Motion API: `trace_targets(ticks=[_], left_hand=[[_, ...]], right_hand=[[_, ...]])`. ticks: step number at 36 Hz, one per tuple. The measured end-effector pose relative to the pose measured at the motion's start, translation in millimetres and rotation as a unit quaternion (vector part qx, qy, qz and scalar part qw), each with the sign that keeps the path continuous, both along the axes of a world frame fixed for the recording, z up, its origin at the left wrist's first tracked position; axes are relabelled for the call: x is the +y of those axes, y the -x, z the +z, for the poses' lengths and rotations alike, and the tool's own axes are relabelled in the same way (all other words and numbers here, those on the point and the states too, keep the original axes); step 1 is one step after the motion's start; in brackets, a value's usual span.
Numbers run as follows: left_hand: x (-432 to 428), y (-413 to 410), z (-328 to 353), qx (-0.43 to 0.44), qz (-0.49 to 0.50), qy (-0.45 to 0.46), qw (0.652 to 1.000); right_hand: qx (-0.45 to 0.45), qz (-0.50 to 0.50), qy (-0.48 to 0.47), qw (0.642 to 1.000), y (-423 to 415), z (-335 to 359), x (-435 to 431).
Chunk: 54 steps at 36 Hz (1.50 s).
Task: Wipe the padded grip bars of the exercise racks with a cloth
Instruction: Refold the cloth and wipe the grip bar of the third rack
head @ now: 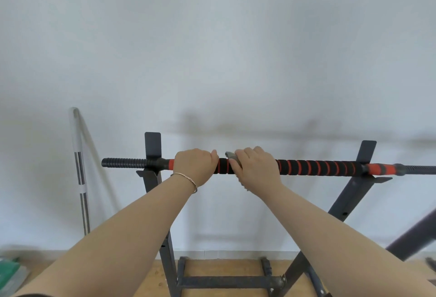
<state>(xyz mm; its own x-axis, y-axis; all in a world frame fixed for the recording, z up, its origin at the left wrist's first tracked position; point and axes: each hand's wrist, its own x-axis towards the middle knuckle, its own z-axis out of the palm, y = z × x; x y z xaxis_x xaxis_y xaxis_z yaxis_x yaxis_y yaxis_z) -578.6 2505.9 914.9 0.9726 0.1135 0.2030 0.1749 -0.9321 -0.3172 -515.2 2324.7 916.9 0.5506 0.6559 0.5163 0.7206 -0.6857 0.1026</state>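
Head: left hand [195, 164] grips foam bar [318, 167]; right hand [256, 167], grey cloth [232, 156].

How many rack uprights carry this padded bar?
2. The left upright stands beside the left hand; the right upright holds the padded bar far right. None seems hidden.

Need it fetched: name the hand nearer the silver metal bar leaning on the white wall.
Left. The left hand grips the black padded bar right of the silver bar; the right hand is farther right.

The grip bar [318, 167] lies across the rack [153, 145] uprights, wall [212, 49] behind. My left hand [195, 164] on it, right hand [256, 167] just right, over the cloth [232, 156]. Far left, a spare bar [80, 167] leans on the wall.
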Motion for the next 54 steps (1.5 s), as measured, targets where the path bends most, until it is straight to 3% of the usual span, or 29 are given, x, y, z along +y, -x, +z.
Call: trace_targets(ticks=[2, 5, 9, 13, 18, 22, 25, 31, 34, 40, 42, 46, 48, 50, 53, 54], left_hand=[[2, 0, -4, -0.009, 0.001, -0.009, 1.0], [3, -1, -9, -0.01, -0.009, -0.026, 1.0], [2, 2, -7, -0.042, -0.016, -0.042, 0.998], [1, 6, -10, -0.171, -0.061, -0.016, 0.983], [-1, 9, -18, -0.177, -0.06, 0.001, 0.982], [4, 11, -17, -0.111, -0.094, -0.05, 0.988], [10, 9, -2, -0.068, -0.025, -0.028, 0.997], [27, 5, 11, 0.028, 0.007, 0.023, 0.999], [22, 10, 3, -0.001, -0.004, -0.001, 1.0], [19, 18, -3, -0.027, -0.013, -0.021, 0.999], [19, 19, -5, -0.097, -0.028, -0.034, 0.994], [19, 23, -11, -0.199, -0.062, -0.027, 0.978], [18, 26, -12, -0.207, -0.061, -0.025, 0.976], [16, 28, -9, -0.18, -0.054, -0.044, 0.981], [15, 27, -6, -0.069, -0.023, -0.057, 0.996], [16, 24, -4, -0.045, -0.011, -0.037, 0.998]], right_hand=[[0.017, -0.025, -0.002, 1.0, 0, -1, 5], [-0.015, -0.017, 0.116, 0.993, -11, -5, 6], [0.029, -0.026, 0.138, 0.99, -29, 6, 16], [0.184, 0.0, 0.135, 0.974, -45, 20, 24], [0.331, -0.033, 0.095, 0.938, -51, 33, 29], [0.204, -0.02, 0.036, 0.978, -44, 32, 20], [0.17, 0.033, -0.041, 0.984, -26, 20, 19], [0.012, 0.084, 0.046, 0.995, -5, 5, 23], [-0.049, 0.032, 0.126, 0.99, -7, -1, 29], [0.082, -0.028, 0.204, 0.975, -23, 12, 50], [0.183, -0.029, 0.181, 0.966, -31, 20, 56], [0.432, -0.054, 0.116, 0.893, -41, 37, 58], [0.465, -0.05, 0.103, 0.878, -43, 41, 59], [0.407, -0.032, 0.103, 0.907, -37, 40, 59], [0.152, 0.014, 0.138, 0.979, -19, 20, 40], [0.092, 0.035, 0.106, 0.99, -12, 11, 31]])
